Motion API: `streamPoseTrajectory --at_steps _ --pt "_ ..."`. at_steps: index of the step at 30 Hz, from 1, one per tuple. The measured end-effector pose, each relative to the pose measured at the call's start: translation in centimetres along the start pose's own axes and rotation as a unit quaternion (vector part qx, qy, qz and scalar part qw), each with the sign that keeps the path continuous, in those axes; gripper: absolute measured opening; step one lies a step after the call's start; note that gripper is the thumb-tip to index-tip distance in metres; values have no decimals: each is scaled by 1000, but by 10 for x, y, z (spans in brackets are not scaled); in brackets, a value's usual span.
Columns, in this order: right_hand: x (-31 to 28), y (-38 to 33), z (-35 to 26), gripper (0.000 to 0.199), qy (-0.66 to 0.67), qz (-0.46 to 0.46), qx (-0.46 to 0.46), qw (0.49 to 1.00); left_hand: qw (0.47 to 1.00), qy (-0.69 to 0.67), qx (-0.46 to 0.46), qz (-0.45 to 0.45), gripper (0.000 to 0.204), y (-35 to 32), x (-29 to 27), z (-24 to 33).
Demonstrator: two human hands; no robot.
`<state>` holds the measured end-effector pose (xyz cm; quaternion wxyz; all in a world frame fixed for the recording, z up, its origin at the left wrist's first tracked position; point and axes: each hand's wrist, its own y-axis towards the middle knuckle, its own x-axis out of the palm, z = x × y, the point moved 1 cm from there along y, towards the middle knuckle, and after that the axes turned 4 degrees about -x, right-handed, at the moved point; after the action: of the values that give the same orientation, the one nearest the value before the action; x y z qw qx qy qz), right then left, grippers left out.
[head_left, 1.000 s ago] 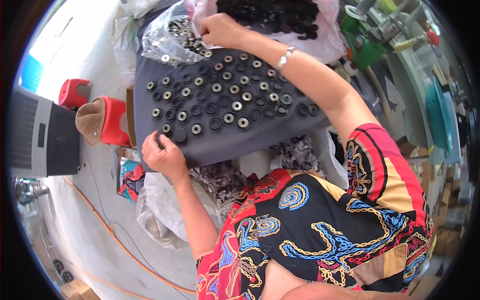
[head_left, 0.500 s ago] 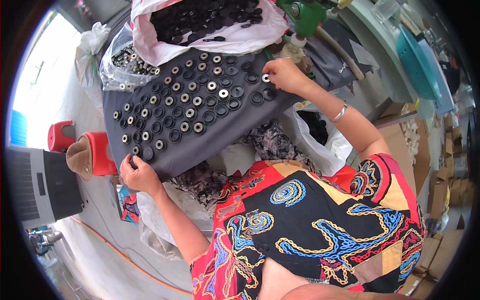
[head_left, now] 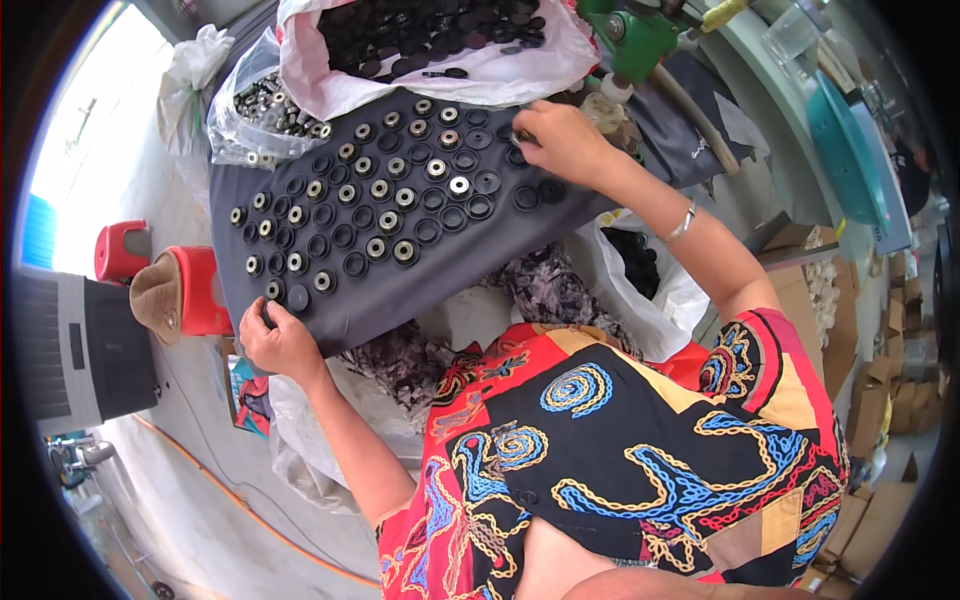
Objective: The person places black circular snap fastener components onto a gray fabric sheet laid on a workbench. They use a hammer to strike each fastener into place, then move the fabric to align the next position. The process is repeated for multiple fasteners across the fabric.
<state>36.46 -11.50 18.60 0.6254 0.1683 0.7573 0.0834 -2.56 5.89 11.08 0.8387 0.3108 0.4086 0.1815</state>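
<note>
R hand (head_left: pixel 562 143) has thumb & fingertips pinched on a small silver metal ring (head_left: pixel 522 137), mostly covered; it's at the R part of the dark grey cloth-covered table (head_left: pixel 400 288), nr the black rings there, can't tell if touching one. Silver bracelet (head_left: pixel 682 221) on that wrist. L hand (head_left: pixel 275 342) is at the table's near L corner, fingers curled, just beside a black round ring w/ metal centre (head_left: pixel 274 288); can't tell if it grips anything. Plain black disc (head_left: pixel 298 297) sits next to that pc.

Btwn the hands: rough rows of black round rings (head_left: pixel 343 236), some w/ a silver ring in the middle, others w/o.

Beyond: clear plastic bag (head_left: pixel 222 142) of metal pcs, far L; beside it, white sack (head_left: pixel 300 55) of black discs. Green metal machine (head_left: pixel 640 45) far R. Off the table's L side, red plastic stool (head_left: pixel 203 292) w/ brown hat (head_left: pixel 158 298).
</note>
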Motion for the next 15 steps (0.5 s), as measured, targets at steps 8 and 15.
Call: streamPoseTrajectory --at_steps 8,15 --pt "24 49 -5 20 -32 -81 -26 996 1000 -10 -12 -9 15 1 -5 8" --pt "33 61 -6 19 -60 -134 -30 989 1000 -17 -24 -5 15 0 -7 6"
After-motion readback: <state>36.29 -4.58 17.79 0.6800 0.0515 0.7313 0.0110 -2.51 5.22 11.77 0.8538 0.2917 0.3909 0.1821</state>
